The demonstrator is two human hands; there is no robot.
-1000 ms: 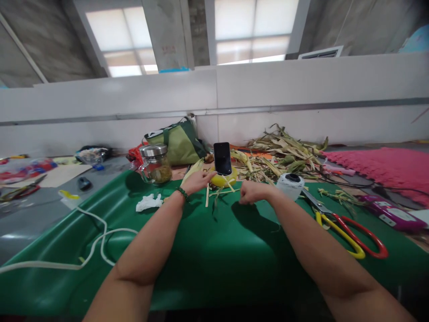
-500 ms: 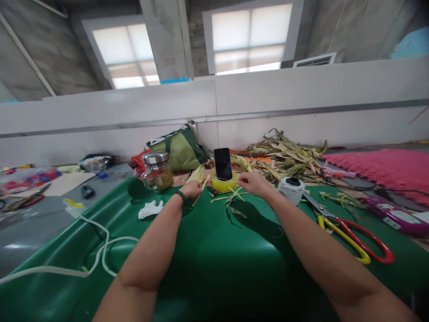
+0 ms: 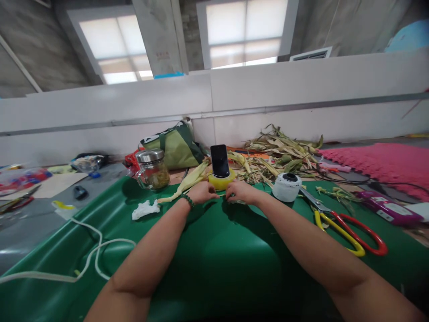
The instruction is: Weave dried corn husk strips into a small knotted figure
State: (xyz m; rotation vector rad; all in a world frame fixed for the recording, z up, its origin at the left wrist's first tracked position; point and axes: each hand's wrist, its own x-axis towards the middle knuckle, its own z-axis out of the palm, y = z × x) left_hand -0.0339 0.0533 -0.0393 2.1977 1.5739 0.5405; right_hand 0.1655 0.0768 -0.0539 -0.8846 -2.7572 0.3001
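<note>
Near the phone (image 3: 220,161), both hands (image 3: 203,192) (image 3: 242,192) seemingly pinch husk (image 3: 221,195).

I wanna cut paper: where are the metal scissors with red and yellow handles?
In the head view, on the right, the scissors lie on the green mat beside the white, black-cored spool.

Hands (image 3: 205,192) w/ pale strip (image 3: 221,195) betw., phone (image 3: 219,161) behind.

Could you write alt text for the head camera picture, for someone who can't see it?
A person's left hand and right hand are close together over a green mat, a thin pale strip between them. Beyond, a phone stands propped at a yellow roll; scissors lie to the right.
</note>
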